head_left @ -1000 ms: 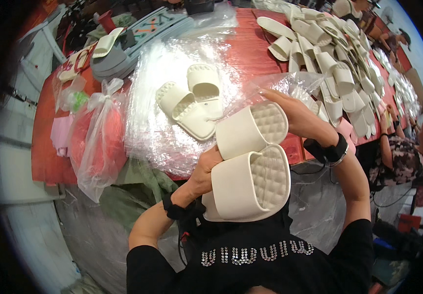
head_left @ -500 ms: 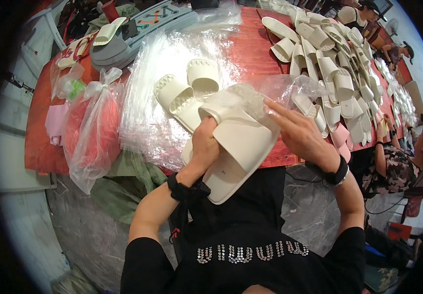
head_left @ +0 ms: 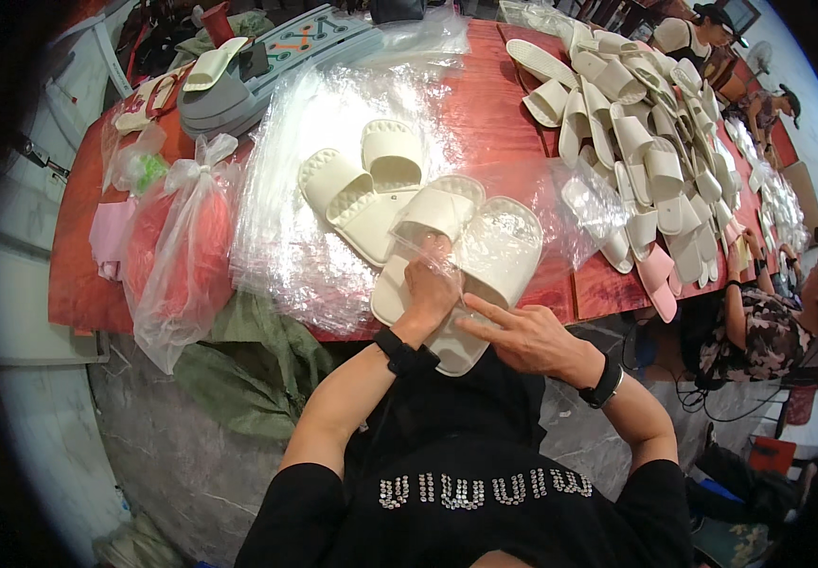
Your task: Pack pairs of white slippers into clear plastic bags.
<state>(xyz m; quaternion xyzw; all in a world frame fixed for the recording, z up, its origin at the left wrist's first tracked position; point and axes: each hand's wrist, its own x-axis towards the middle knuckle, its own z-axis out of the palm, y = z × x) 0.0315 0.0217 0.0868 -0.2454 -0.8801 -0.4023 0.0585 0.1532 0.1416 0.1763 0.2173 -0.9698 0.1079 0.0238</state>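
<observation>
My left hand (head_left: pixel 431 292) is closed on a pair of cream slide slippers (head_left: pixel 502 248) held side by side above the table's near edge, toes pointing away. A clear plastic bag (head_left: pixel 568 213) covers their front part and spreads loosely to the right. My right hand (head_left: pixel 540 339), fingers stretched and apart, reaches to the heel end of the right slipper, its fingertips at the plastic. Just beyond my left hand, another cream pair (head_left: pixel 343 194) lies on a stack of clear plastic bags (head_left: pixel 281 237).
A large pile of cream slippers (head_left: pixel 665 170) covers the right side of the red table (head_left: pixel 485 95), with a pink slipper (head_left: pixel 657 279) at its near edge. Left are a tied bag of red material (head_left: pixel 177 237) and a grey stepper-like platform (head_left: pixel 229 104). Other people sit at right.
The pair has swung more upright, and its two slippers now show side by side under the plastic. My right hand has moved from the toe end toward me, to the heel end.
</observation>
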